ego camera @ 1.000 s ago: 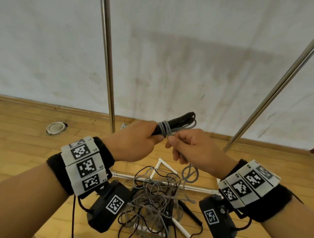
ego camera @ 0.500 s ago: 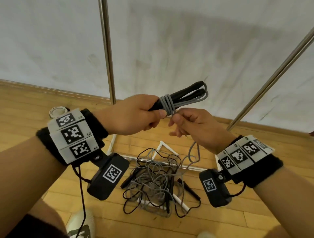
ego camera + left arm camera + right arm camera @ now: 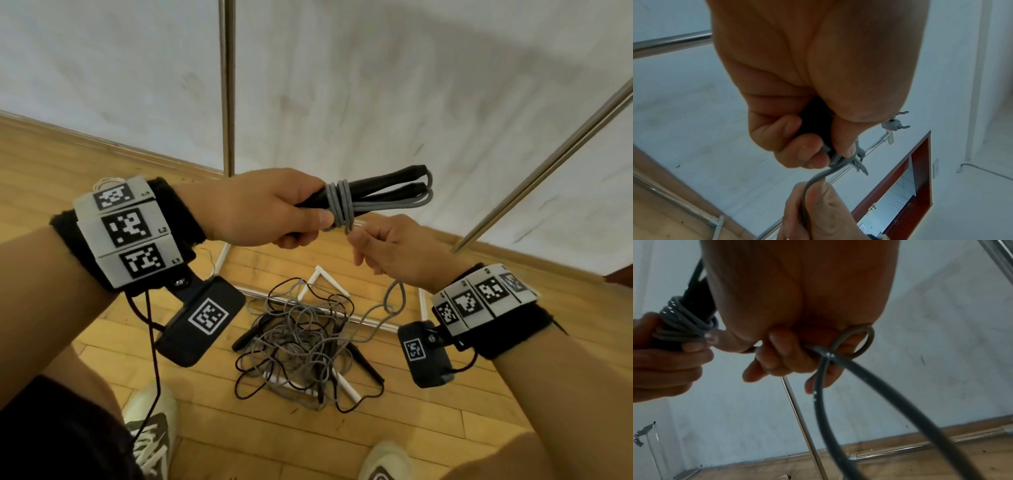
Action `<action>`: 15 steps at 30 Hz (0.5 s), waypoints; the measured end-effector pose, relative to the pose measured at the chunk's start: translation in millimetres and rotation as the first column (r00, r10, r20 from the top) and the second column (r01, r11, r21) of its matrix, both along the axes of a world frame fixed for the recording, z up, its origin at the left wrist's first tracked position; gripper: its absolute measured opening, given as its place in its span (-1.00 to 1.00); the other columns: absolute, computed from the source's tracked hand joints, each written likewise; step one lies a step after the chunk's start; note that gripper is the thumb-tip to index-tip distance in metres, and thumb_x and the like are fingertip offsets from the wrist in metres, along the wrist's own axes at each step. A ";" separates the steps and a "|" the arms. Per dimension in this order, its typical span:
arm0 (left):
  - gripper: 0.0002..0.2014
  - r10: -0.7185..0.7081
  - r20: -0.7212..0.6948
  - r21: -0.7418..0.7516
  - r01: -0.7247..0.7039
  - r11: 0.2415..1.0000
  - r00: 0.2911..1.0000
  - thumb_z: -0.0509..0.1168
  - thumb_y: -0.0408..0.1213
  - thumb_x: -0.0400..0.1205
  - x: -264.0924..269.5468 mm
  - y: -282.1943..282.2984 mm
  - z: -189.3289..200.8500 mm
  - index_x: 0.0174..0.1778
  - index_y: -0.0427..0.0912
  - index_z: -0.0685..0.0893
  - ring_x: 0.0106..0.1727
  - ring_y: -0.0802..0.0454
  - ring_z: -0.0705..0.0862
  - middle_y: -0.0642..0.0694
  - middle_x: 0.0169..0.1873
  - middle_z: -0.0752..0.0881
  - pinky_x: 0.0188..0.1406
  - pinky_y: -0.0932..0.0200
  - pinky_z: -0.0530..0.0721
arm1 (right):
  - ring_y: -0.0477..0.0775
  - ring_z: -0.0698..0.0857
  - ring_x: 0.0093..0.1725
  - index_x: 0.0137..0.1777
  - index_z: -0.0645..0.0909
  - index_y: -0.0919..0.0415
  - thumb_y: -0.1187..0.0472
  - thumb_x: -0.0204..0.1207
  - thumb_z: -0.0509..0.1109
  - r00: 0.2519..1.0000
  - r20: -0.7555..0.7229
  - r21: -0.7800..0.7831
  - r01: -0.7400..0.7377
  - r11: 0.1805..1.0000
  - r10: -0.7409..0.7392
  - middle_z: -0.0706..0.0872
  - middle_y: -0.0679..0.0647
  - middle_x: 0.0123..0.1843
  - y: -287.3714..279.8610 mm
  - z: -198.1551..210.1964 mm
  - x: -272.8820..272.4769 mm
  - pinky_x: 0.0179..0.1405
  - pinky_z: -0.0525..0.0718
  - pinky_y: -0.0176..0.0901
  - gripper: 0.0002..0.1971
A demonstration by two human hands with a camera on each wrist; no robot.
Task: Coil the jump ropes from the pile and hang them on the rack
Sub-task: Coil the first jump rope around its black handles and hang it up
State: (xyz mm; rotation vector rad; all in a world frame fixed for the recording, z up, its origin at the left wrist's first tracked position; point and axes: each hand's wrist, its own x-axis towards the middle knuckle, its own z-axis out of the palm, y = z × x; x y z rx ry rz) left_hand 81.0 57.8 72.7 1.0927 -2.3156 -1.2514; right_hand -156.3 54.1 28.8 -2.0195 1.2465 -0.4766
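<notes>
My left hand (image 3: 301, 219) grips a grey jump rope bundle (image 3: 380, 195) by its two black handles (image 3: 813, 125), held level at chest height. Several turns of grey cord (image 3: 680, 318) wrap the handles just past my left thumb. Just below and right of the wraps, my right hand (image 3: 366, 240) pinches the free grey cord (image 3: 818, 177). The cord runs through the curled right fingers (image 3: 774, 356), forms a small loop (image 3: 861, 340) and hangs down toward the floor. A tangled pile of grey and black ropes (image 3: 301, 339) lies on the wooden floor below both hands.
Chrome rack poles rise behind the hands: an upright one (image 3: 226, 85) and a slanted one (image 3: 548, 164). The rack's white base frame (image 3: 325, 274) lies on the floor under the pile. My two shoes (image 3: 150, 428) stand at the near edge.
My right hand has drawn the free cord a little down and right, away from the wraps. The head view has tipped down, showing more floor and my shoes.
</notes>
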 end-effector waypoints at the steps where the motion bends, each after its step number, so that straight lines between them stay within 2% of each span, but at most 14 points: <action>1: -0.84 -0.013 0.000 0.013 0.013 1.000 1.000 0.18 -0.24 0.78 0.7 0.7 -0.2 -0.03 -0.25 0.57 -0.42 0.08 0.53 0.06 -0.44 0.61 -0.40 0.26 0.52 | 0.16 0.58 -0.50 -0.35 0.68 0.10 -0.41 0.46 0.18 0.999 -0.041 -0.022 0.001 1.000 -0.002 0.62 0.17 -0.50 -0.8 -0.8 -0.7 -0.45 0.60 -0.27 -0.42; 2: -0.83 -0.031 0.008 0.020 0.031 0.999 0.999 0.19 -0.22 0.77 0.7 1.4 -0.8 0.01 -0.26 0.58 -0.42 0.08 0.54 0.05 -0.44 0.61 -0.38 0.24 0.53 | 0.17 0.63 -0.47 -0.35 0.68 0.05 -0.43 0.45 0.15 0.997 -0.077 -0.039 -0.005 0.999 0.002 0.67 0.19 -0.45 -1.0 -1.6 -1.1 -0.43 0.63 -0.26 -0.42; 3: -0.82 -0.054 0.021 0.021 0.053 0.998 0.998 0.19 -0.20 0.76 0.7 2.5 -0.8 0.05 -0.25 0.58 -0.41 0.06 0.56 0.04 -0.43 0.62 -0.36 0.20 0.54 | 0.08 0.70 -0.44 -0.31 0.69 -0.01 -0.44 0.46 0.12 0.994 -0.109 -0.045 -0.016 0.999 0.011 0.72 0.12 -0.37 -1.1 -2.5 -1.6 -0.44 0.68 -0.26 -0.44; 5: -0.87 -0.093 0.033 0.038 0.092 0.995 0.995 0.19 -0.14 0.73 0.4 5.5 -1.1 0.04 -0.08 0.61 -0.40 0.06 0.57 0.02 -0.42 0.62 -0.33 0.14 0.56 | -0.16 0.78 -0.37 -0.14 0.69 -0.22 -0.39 0.52 0.12 0.989 -0.143 -0.010 -0.046 0.999 0.044 0.80 -0.14 -0.17 0.6 -5.9 -3.1 -0.41 0.68 -0.36 -0.60; 6: -0.90 -0.118 0.034 0.046 0.116 0.992 0.992 0.19 -0.15 0.74 0.5 6.8 -1.3 0.01 0.06 0.61 -0.40 0.08 0.57 0.02 -0.42 0.62 -0.33 0.15 0.57 | -0.24 0.79 -0.30 -0.06 0.65 -0.29 -0.30 0.59 0.16 0.990 -0.133 0.022 -0.053 0.998 0.055 0.80 -0.23 -0.13 0.2 -8.8 -4.2 -0.37 0.68 -0.42 -0.74; 7: -0.88 -0.141 0.042 0.054 0.139 0.989 0.989 0.19 -0.17 0.76 0.5 7.9 -2.2 0.01 0.14 0.61 -0.41 0.10 0.57 0.03 -0.42 0.62 -0.33 0.18 0.58 | -0.33 0.78 -0.27 -0.04 0.62 -0.30 -0.15 0.66 0.24 0.992 -0.113 0.052 -0.052 0.997 0.058 0.81 -0.28 -0.18 1.1 -10.1 -8.2 -0.37 0.65 -0.49 -0.87; 8: -0.89 -0.160 0.062 0.063 0.156 0.986 0.985 0.19 -0.20 0.77 0.1 9.0 -3.5 0.02 0.10 0.61 -0.41 0.11 0.57 0.03 -0.42 0.62 -0.33 0.19 0.58 | -0.43 0.74 -0.28 -0.06 0.62 -0.25 0.03 0.68 0.32 0.994 -0.091 0.073 -0.054 0.996 0.060 0.80 -0.34 -0.25 -0.3 -11.2 -12.3 -0.37 0.61 -0.56 -0.87; 9: -0.91 -0.173 0.095 0.069 0.167 0.984 0.980 0.20 -0.19 0.77 -0.6 10.3 -5.4 0.01 0.01 0.60 -0.41 0.11 0.58 0.03 -0.41 0.62 -0.31 0.19 0.58 | -0.50 0.70 -0.29 -0.10 0.61 -0.18 0.21 0.63 0.40 0.994 -0.075 0.083 -0.067 0.994 0.073 0.78 -0.39 -0.30 -2.7 -12.8 -16.3 -0.34 0.59 -0.60 -0.79; 11: -0.87 -0.200 0.165 0.070 0.190 0.979 0.966 0.22 -0.17 0.76 -3.0 12.9 -10.4 -0.11 0.00 0.56 -0.41 0.16 0.59 0.08 -0.42 0.64 -0.31 0.24 0.58 | -0.54 0.66 -0.30 -0.15 0.57 -0.14 0.41 0.51 0.48 0.988 -0.131 0.061 -0.079 0.995 0.086 0.74 -0.39 -0.25 -7.8 -14.4 -18.5 -0.27 0.57 -0.62 -0.65; 12: -0.86 -0.210 0.195 0.064 0.201 0.977 0.958 0.23 -0.16 0.75 -4.9 13.6 -13.2 -0.15 0.03 0.55 -0.43 0.20 0.58 0.11 -0.44 0.64 -0.33 0.29 0.56 | -0.50 0.66 -0.31 -0.18 0.60 -0.14 0.38 0.51 0.48 0.980 -0.179 0.043 -0.077 0.996 0.084 0.73 -0.36 -0.29 -9.7 -14.3 -16.0 -0.28 0.56 -0.61 -0.68; 14: -0.85 -0.222 0.266 0.034 0.221 0.975 0.938 0.25 -0.13 0.74 -9.5 14.4 -17.2 -0.15 -0.02 0.57 -0.44 0.22 0.57 0.11 -0.43 0.65 -0.33 0.28 0.54 | -0.34 0.65 -0.33 -0.24 0.68 0.00 0.13 0.57 0.43 0.980 -0.192 0.022 -0.044 0.999 0.047 0.75 -0.16 -0.31 -10.8 -13.5 -10.7 -0.30 0.57 -0.53 -0.86; 15: -0.83 -0.223 0.298 0.026 0.225 0.974 0.928 0.25 -0.11 0.73 -11.4 14.6 -19.0 -0.15 -0.06 0.59 -0.43 0.20 0.57 0.08 -0.42 0.65 -0.31 0.23 0.53 | -0.26 0.64 -0.34 -0.23 0.68 0.08 0.01 0.59 0.39 0.981 -0.190 -0.006 -0.040 0.999 0.038 0.76 -0.04 -0.28 -9.5 -11.9 -9.1 -0.31 0.55 -0.48 -0.78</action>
